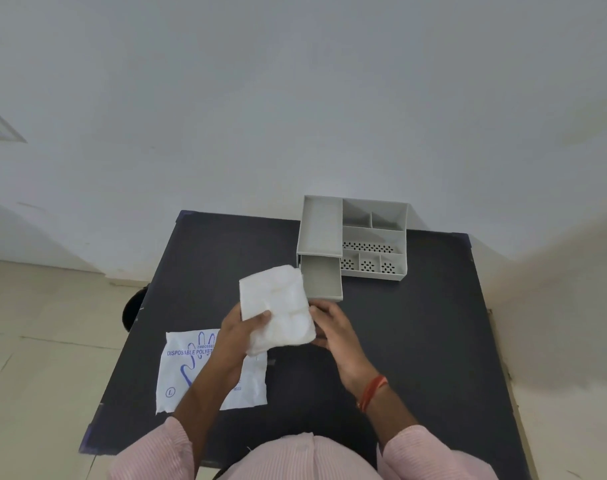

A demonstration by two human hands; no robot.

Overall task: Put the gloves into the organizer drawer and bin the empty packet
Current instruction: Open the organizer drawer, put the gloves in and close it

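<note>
I see the gloves [278, 306] as a thick, white, folded stack, gripped by my left hand [238, 329] and right hand [333, 327].

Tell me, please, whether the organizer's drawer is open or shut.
Open: the drawer is pulled out toward the person from under the organizer, and its interior shows empty.

The organizer [371, 237] stands at the table's [416, 341] far edge, the packet [181, 375] near-left.
</note>
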